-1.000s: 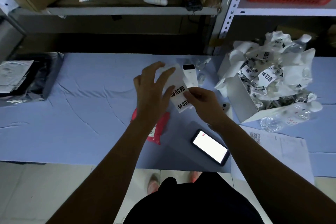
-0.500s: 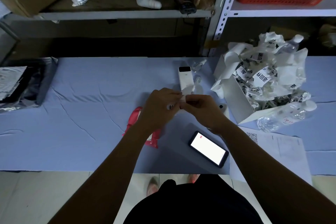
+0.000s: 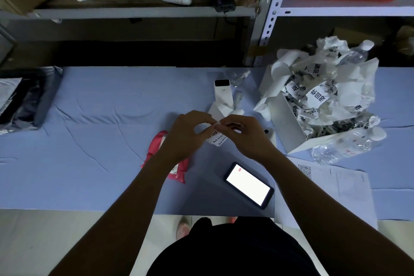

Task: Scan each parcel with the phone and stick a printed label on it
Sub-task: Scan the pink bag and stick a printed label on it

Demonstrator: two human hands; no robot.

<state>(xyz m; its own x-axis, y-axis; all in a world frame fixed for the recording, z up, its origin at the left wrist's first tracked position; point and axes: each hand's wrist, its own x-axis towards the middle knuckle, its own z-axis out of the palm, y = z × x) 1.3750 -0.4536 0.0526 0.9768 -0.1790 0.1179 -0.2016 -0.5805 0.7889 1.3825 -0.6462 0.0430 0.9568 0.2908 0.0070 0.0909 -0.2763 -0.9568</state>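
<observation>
A white printed label point(image 3: 216, 139) with black characters hangs between my two hands above the blue table point(image 3: 94, 141). My left hand point(image 3: 187, 135) pinches its upper edge, and my right hand point(image 3: 240, 135) pinches the same edge from the right, fingertips touching. Under my left wrist lies a small red parcel point(image 3: 156, 148), partly hidden by the hand and forearm. The phone point(image 3: 249, 185), screen lit white, rests flat near the table's front edge. A white label printer point(image 3: 223, 94) sits behind my hands with paper coming out of it.
A white box point(image 3: 289, 123) overflowing with crumpled label backings stands at the right, with plastic bottles point(image 3: 345, 145) beside it. Printed sheets point(image 3: 331, 188) lie at the front right. Dark bagged parcels point(image 3: 24, 101) sit at the far left. Metal shelving point(image 3: 266, 13) rises behind the table.
My left hand, spread open above the label a second ago, has closed onto it next to my right hand. Both hands have come down toward the table with the label.
</observation>
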